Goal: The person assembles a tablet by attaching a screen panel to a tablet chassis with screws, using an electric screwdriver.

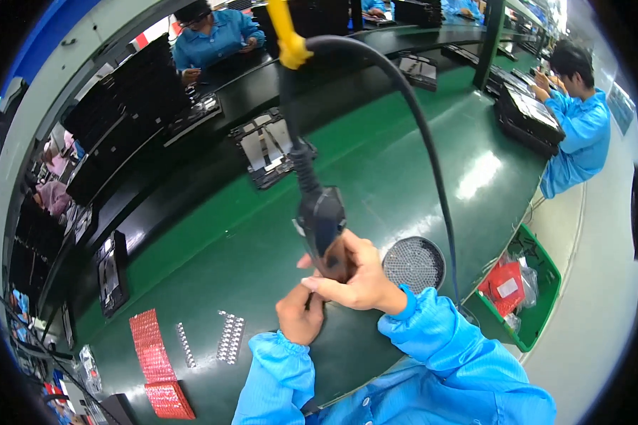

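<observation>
A black electric screwdriver point(321, 216), its cable running up to a yellow hanger, is held nearly upright in front of me. Around its lower body wrap the fingers of my right hand point(360, 278). My left hand point(300, 316) is closed just below and left of it, close to the tool's tip; whatever its fingers pinch is hidden. Right of my right hand lies a round dish point(413, 264) covered with small grey dots. Left of my left hand are short strips of small silvery parts point(230, 338) and a red bubble-wrap sheet point(153, 347).
The black cable point(422, 120) arcs over the green tabletop point(397, 184). A conveyor beyond it carries black trays with device parts point(266, 147). A green bin point(546, 287) with red and clear bags stands at the right edge. Co-workers in blue sit at far left and right point(581, 124).
</observation>
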Demonstrator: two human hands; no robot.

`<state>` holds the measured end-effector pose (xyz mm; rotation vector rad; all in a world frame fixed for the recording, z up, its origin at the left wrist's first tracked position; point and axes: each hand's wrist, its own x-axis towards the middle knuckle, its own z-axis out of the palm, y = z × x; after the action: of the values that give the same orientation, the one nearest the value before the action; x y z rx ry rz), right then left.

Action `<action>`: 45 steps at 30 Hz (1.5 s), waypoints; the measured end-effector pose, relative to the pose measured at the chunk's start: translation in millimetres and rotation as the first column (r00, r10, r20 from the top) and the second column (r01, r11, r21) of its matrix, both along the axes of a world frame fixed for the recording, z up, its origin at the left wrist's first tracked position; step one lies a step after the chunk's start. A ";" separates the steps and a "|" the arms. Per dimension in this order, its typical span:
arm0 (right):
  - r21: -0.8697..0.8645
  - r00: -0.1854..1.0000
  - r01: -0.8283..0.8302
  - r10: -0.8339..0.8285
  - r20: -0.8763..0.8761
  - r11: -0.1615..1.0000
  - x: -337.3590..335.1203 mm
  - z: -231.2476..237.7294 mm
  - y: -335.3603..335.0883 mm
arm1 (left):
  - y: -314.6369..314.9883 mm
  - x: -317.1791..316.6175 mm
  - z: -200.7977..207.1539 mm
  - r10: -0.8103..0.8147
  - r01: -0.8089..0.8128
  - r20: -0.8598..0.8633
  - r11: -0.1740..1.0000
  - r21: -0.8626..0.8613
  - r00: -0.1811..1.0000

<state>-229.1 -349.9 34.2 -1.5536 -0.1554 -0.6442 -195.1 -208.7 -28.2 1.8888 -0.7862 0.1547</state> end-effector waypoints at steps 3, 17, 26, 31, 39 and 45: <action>-0.070 0.999 0.032 -0.031 0.023 0.997 0.2 -3.7 -4.5 | -2.1 4.1 -4.0 -0.006 0.006 0.016 1.000 -0.025 1.000; 0.153 0.978 -0.205 0.198 0.058 0.967 -2.9 -15.3 0.5 | 17.0 101.9 -4.4 -0.087 -0.035 -0.411 0.959 -0.281 0.907; 0.079 0.929 -0.356 0.361 -0.075 0.931 -11.8 -11.4 -8.0 | -26.9 161.4 10.1 -0.056 -0.106 -0.585 0.965 -0.239 0.809; 0.076 0.924 -0.346 0.353 -0.146 0.935 -6.9 -16.0 -13.7 | -40.3 202.9 -4.8 -0.029 0.027 -0.203 1.000 -0.013 0.979; 0.086 0.953 -0.299 0.302 -0.025 0.950 -0.4 -27.1 -9.6 | -74.2 241.9 40.2 -0.116 -0.226 0.316 0.477 0.849 0.942; 0.064 0.941 -0.333 0.336 -0.031 0.941 -1.8 -27.6 -9.6 | -75.5 264.8 25.9 -0.120 -0.219 0.307 0.467 0.857 0.944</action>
<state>-230.9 -359.5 6.7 -1.4400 -0.3587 -0.3436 69.7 -284.2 -2.2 2.9644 -1.1836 0.0959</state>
